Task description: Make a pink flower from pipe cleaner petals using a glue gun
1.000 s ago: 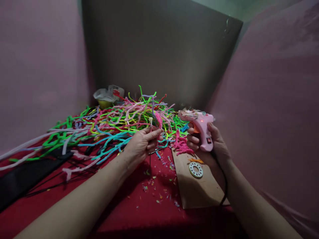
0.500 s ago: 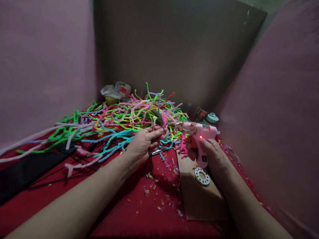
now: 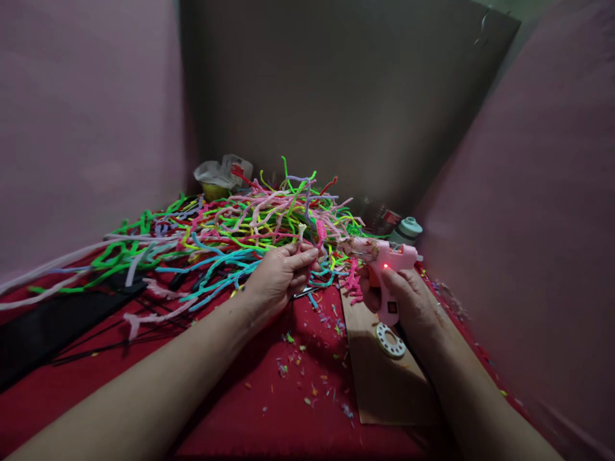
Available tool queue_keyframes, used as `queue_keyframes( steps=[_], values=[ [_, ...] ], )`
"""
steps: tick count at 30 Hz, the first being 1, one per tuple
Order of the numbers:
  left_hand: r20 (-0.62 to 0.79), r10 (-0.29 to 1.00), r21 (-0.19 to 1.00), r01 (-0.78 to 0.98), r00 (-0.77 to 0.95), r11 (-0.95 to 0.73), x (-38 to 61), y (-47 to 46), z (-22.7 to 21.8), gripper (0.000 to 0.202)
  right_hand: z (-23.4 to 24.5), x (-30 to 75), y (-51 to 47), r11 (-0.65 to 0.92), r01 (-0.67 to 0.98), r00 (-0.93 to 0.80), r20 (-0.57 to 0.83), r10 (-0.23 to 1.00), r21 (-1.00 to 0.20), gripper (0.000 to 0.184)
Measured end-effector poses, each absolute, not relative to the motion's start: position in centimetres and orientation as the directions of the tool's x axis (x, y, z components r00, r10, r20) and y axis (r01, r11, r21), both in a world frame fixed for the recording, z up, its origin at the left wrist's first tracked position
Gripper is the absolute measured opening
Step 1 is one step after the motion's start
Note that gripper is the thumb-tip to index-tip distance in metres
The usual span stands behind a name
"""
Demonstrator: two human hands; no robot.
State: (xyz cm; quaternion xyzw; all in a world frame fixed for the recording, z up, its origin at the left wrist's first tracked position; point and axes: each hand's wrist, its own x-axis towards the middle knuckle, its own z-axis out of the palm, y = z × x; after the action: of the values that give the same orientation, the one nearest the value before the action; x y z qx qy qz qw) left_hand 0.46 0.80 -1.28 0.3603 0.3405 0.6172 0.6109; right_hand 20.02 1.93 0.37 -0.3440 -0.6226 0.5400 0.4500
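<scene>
My left hand (image 3: 278, 278) is closed in a pinch on a small pink pipe-cleaner piece (image 3: 319, 232) with a pale tip (image 3: 302, 228) on a thin stem, held upright. My right hand (image 3: 401, 298) grips a pink glue gun (image 3: 384, 262) whose red light is on. Its nozzle points left, close to the pink piece. Behind both hands lies a big heap of coloured pipe cleaners (image 3: 225, 234) on the red cloth (image 3: 269, 410).
A brown cardboard sheet (image 3: 384, 384) with a white ring (image 3: 390, 340) lies under the right hand. Scissors (image 3: 305, 293) and small cuttings lie on the cloth. A teal-capped bottle (image 3: 407, 229) stands right, a wrapped yellow cup (image 3: 218, 182) at the back. Black strips lie at left.
The right hand has brought the glue gun down and left, nozzle nearer the pink piece. The view shifted left, revealing the teal-capped bottle. The left hand keeps its pinch.
</scene>
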Motion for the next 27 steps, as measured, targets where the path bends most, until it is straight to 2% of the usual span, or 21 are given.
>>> queue_keyframes(
  steps=[15,27],
  values=[
    [0.048,0.998,0.873,-0.487,0.038,-0.024,0.48,0.92,-1.58,0.013,0.49,19.96,1.72,0.182,-0.029,-0.3,0.183,0.936,-0.983,0.036],
    [0.024,1.0,0.867,-0.497,0.005,-0.019,0.52,0.68,-1.16,0.015,0.05,20.16,1.89,0.186,-0.031,-0.336,0.186,0.923,-0.982,0.035]
  ],
)
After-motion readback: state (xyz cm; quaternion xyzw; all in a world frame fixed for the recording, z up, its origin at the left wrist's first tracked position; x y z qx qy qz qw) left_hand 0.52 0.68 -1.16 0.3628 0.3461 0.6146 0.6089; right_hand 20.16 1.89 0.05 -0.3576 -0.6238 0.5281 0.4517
